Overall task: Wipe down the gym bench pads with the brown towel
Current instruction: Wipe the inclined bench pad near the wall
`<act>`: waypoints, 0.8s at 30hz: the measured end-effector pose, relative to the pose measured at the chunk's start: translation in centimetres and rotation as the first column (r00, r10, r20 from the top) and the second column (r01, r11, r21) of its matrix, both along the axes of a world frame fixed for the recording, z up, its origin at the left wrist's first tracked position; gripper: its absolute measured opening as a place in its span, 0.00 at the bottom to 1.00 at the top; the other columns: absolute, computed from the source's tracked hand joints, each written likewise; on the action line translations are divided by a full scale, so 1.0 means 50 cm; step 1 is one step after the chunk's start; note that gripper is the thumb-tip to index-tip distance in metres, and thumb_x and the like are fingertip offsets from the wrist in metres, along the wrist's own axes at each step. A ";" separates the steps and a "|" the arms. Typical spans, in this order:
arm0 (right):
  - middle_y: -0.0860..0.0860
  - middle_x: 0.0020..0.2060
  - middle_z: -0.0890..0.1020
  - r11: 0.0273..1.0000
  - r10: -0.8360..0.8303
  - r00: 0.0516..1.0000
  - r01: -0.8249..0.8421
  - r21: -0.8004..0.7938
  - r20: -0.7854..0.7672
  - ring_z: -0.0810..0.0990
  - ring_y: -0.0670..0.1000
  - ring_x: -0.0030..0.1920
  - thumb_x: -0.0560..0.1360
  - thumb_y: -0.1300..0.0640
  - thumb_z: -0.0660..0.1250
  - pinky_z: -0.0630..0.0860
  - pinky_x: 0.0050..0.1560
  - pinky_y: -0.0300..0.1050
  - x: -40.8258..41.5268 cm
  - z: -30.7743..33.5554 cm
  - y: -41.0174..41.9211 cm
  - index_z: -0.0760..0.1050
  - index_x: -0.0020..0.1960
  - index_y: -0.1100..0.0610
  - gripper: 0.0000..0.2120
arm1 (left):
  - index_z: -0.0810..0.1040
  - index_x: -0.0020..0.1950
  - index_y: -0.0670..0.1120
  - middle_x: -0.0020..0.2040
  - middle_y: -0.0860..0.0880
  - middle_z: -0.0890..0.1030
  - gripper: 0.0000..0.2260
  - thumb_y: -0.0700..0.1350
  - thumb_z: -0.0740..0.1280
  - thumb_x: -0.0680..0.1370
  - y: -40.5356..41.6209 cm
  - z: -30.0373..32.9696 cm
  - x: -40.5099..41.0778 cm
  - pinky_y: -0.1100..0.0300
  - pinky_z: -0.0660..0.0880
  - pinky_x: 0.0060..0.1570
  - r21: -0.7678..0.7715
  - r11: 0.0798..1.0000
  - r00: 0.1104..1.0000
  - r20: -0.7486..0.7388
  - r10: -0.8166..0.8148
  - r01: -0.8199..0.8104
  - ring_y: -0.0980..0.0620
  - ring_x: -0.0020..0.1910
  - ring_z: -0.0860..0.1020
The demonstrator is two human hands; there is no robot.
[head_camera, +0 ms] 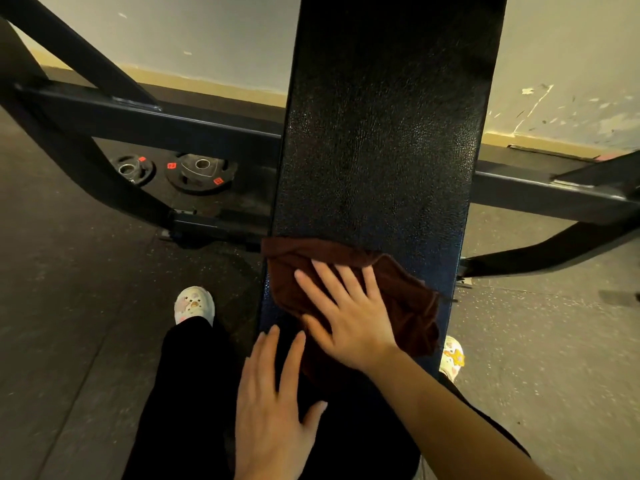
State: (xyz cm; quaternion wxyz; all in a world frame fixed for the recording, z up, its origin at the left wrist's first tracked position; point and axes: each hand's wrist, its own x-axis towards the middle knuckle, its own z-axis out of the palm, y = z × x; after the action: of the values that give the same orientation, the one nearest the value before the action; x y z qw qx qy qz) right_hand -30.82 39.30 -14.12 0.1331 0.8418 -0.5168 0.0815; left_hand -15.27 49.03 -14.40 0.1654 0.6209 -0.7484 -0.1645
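A long black textured bench pad [377, 140] runs away from me up the middle of the view. The brown towel [408, 299] lies crumpled across the pad's near part. My right hand [349, 313] presses flat on the towel, fingers spread and pointing up-left. My left hand [273, 407] rests flat on the near end of the pad, just below and left of the towel, fingers apart and holding nothing.
The black steel frame [145, 123] of the bench crosses behind the pad on both sides. Two weight plates [201, 171] lie on the rubber floor at the left. My feet in white clogs [194, 304] stand on either side of the bench. A pale wall [571, 64] is behind.
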 end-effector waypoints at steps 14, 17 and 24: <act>0.55 0.75 0.67 0.922 -0.300 0.921 0.347 -0.174 0.247 0.64 0.58 0.75 0.82 0.44 0.54 0.54 0.75 0.60 -0.120 0.144 -0.224 0.63 0.78 0.52 0.27 | 0.44 0.81 0.51 0.81 0.42 0.45 0.73 0.62 0.84 0.46 0.000 -0.035 -0.065 0.44 0.56 0.72 0.189 0.976 0.983 0.165 0.081 -0.112 0.46 0.79 0.34; 0.53 0.77 0.64 0.905 -0.367 0.886 0.411 -0.113 0.283 0.62 0.57 0.75 0.81 0.44 0.53 0.52 0.75 0.60 -0.107 0.091 -0.141 0.61 0.78 0.51 0.27 | 0.57 0.78 0.47 0.78 0.40 0.61 0.72 0.59 0.85 0.38 -0.003 -0.035 -0.059 0.37 0.72 0.62 0.196 0.980 0.991 0.132 0.004 -0.030 0.40 0.76 0.58; 0.54 0.74 0.68 0.873 -0.447 0.849 0.482 -0.067 0.283 0.63 0.57 0.73 0.78 0.46 0.55 0.53 0.73 0.63 -0.089 -0.021 0.027 0.59 0.78 0.50 0.28 | 0.26 0.74 0.49 0.77 0.39 0.32 0.65 0.65 0.77 0.64 -0.006 0.006 -0.083 0.40 0.57 0.76 0.239 0.966 0.953 0.302 0.026 -0.102 0.38 0.80 0.45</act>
State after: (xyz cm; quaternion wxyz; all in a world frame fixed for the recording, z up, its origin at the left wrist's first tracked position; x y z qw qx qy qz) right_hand -35.28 40.66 -15.18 0.1371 0.6623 -0.7114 0.1909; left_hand -19.42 48.72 -14.09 -0.0233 0.6787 -0.7169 -0.1580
